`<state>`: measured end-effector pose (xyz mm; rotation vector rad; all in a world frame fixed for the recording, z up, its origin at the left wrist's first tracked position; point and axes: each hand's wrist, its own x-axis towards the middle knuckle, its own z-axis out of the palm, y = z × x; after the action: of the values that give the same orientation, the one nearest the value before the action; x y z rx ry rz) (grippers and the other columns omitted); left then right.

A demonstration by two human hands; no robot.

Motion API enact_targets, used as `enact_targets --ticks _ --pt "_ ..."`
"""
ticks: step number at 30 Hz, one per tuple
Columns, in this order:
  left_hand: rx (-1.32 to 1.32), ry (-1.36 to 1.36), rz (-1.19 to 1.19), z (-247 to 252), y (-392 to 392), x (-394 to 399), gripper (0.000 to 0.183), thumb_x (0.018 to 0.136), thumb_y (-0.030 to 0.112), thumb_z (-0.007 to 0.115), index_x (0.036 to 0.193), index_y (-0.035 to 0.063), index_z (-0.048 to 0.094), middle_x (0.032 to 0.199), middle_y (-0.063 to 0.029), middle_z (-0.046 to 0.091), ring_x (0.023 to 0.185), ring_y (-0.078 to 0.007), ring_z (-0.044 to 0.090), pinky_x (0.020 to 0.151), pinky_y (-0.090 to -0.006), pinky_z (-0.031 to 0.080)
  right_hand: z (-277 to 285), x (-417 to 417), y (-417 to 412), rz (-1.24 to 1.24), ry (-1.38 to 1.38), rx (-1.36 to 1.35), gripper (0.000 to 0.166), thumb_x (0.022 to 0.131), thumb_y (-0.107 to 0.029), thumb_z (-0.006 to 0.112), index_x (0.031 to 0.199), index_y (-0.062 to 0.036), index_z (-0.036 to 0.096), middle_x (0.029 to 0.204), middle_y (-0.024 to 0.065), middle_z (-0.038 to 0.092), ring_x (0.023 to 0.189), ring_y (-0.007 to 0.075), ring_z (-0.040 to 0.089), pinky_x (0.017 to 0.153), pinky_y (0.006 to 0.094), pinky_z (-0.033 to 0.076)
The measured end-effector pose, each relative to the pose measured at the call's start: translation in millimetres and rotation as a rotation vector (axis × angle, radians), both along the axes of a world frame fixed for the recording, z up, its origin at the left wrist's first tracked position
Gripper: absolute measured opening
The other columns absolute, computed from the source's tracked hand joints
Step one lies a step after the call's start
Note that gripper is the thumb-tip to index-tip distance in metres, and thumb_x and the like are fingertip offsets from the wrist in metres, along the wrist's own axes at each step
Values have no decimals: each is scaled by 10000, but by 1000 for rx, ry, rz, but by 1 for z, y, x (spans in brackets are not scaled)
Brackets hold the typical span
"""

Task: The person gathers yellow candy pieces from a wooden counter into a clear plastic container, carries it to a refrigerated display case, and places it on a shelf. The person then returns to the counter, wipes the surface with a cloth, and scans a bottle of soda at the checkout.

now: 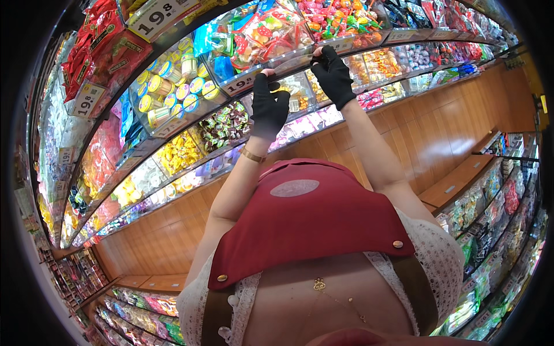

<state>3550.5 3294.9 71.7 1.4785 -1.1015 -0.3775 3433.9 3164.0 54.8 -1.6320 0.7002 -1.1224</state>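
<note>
My left hand, in a black fingerless glove, reaches to the front edge of a clear bin, its fingertips beside a price tag. In a matching glove, my right hand is at the same shelf edge, near another price tag. Between the hands runs a clear plastic strip along the bin front; both hands seem to pinch it, though the contact is partly hidden. Behind it lies a bin of wrapped sweets with red strawberry prints. Lollipops fill the bin to its right.
Jars with yellow and blue lids stand in a bin at the left. Lower tiers hold dark wrapped candies and yellow packets. Wood-look floor lies below the shelves, and more stocked shelves stand at the lower right.
</note>
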Motion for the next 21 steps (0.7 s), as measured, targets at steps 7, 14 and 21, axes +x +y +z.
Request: enact_targets --ticks 7,14,21 --pt "115 143 -90 6 10 -3 562 751 -78 494 1276 50 340 1059 -76 502 798 -94 512 663 -222 446 -6 -7 18 -41 -7 -115 349 746 9 588 1084 -48 524 960 64 587 828 134 588 727 258 486" --pt "120 313 -293 5 -22 -38 592 776 -6 514 1334 33 321 1150 -86 458 741 -81 507 644 -210 442 -12 -46 -24 -308 -107 -45 459 730 -2 603 1176 -37 499 1016 81 558 850 157 566 739 271 478" --pt "129 299 -240 9 -69 -66 652 786 50 549 1367 36 253 1176 -113 456 785 -126 535 711 -270 443 -12 -55 -50 -238 -81 -52 393 740 -27 615 1120 -51 521 964 69 583 867 162 582 758 289 488"
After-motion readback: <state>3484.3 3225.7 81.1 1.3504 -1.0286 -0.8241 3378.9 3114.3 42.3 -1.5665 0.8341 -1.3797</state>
